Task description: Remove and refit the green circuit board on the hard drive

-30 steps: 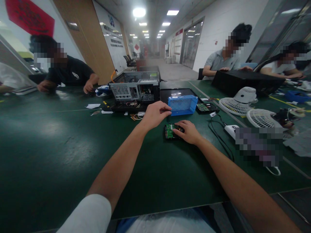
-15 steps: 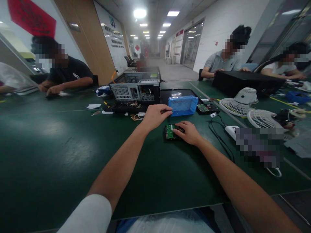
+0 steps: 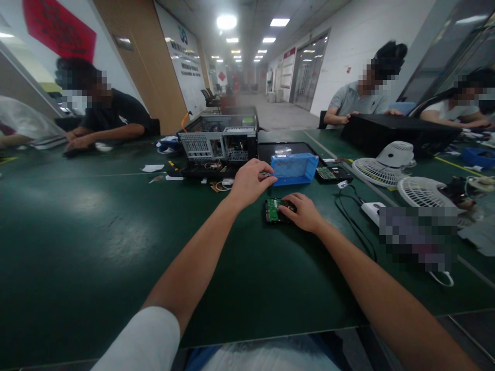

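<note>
My right hand rests palm down on a hard drive that lies with its green circuit board up on the green table. Its fingers are spread over the drive's right part. My left hand hovers just behind the drive, fingers curled in a pinch around a small thin thing that I cannot make out. Its fingertips are at the left edge of a blue plastic bin.
An open computer case stands behind the bin, with a black tray beside it. Two white fans and a black cable lie to the right. Other people sit at the left and the far right.
The view has shifted slightly. My hands stay nearly in place on the drive and by the bin. The person at the left has drawn their arms in.
</note>
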`<control>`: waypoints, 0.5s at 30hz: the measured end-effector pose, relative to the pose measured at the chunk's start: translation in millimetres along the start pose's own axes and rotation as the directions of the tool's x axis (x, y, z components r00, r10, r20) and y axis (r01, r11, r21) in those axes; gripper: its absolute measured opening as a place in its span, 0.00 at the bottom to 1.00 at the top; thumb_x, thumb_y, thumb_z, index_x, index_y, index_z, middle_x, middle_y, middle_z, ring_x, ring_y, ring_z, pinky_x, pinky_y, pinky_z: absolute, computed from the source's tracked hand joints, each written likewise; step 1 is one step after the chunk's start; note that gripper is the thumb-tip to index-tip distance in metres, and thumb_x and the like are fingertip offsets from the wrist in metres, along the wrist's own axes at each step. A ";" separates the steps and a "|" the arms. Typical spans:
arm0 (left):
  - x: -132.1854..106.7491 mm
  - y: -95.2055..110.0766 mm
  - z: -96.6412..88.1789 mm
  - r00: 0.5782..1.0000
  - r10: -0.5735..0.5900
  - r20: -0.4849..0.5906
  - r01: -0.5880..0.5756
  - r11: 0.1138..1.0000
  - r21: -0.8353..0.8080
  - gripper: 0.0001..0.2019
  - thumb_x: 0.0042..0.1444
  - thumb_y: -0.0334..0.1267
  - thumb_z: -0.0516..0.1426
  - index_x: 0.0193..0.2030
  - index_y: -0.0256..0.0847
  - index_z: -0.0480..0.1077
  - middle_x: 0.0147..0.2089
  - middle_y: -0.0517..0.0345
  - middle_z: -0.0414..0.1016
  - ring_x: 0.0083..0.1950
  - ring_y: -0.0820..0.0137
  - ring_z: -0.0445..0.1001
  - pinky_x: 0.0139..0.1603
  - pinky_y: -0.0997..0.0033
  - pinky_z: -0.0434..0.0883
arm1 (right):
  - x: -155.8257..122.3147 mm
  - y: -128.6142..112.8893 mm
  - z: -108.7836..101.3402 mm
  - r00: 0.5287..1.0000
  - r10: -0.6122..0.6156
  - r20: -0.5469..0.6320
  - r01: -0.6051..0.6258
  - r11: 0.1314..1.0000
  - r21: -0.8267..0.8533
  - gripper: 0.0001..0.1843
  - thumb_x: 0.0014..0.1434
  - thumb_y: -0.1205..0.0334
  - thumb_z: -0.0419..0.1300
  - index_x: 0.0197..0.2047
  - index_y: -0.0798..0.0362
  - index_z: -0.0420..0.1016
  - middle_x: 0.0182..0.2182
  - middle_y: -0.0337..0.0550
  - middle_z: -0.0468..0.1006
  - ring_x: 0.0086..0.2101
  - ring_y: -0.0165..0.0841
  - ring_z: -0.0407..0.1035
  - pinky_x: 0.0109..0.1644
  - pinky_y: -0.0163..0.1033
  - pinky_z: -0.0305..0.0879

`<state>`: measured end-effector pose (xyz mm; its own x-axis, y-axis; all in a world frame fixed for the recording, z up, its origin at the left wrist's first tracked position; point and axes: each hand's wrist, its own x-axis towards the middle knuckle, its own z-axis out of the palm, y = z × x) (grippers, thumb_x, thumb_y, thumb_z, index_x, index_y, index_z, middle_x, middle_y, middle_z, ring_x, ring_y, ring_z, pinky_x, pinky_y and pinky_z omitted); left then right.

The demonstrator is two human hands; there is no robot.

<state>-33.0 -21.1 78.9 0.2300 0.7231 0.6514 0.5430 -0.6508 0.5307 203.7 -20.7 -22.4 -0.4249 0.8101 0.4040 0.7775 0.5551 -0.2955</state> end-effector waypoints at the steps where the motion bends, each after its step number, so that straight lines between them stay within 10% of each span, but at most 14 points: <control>1: -0.1 -0.8 0.5 1.000 -0.010 -0.004 0.010 1.000 -0.019 0.07 0.57 0.38 0.66 0.41 0.41 0.77 0.48 0.53 0.75 0.40 0.71 0.77 0.42 0.70 0.78 | 0.2 0.1 0.2 1.000 -0.001 0.002 0.001 1.000 -0.003 0.21 0.67 0.44 0.55 0.54 0.47 0.77 0.50 0.50 0.77 0.50 0.45 0.70 0.56 0.51 0.64; 15: 1.7 1.7 -4.8 0.998 0.039 0.045 -0.042 0.997 0.067 0.05 0.58 0.39 0.65 0.35 0.41 0.77 0.39 0.57 0.76 0.38 0.69 0.74 0.41 0.68 0.73 | 0.9 0.6 -0.6 1.000 -0.017 0.009 0.017 1.000 -0.015 0.22 0.68 0.43 0.55 0.54 0.47 0.78 0.50 0.50 0.78 0.50 0.44 0.71 0.55 0.49 0.65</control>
<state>-35.6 -22.1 83.5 0.2873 0.7067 0.6465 0.5861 -0.6636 0.4649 204.0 -19.7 -21.7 -0.4424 0.8023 0.4007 0.7771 0.5660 -0.2753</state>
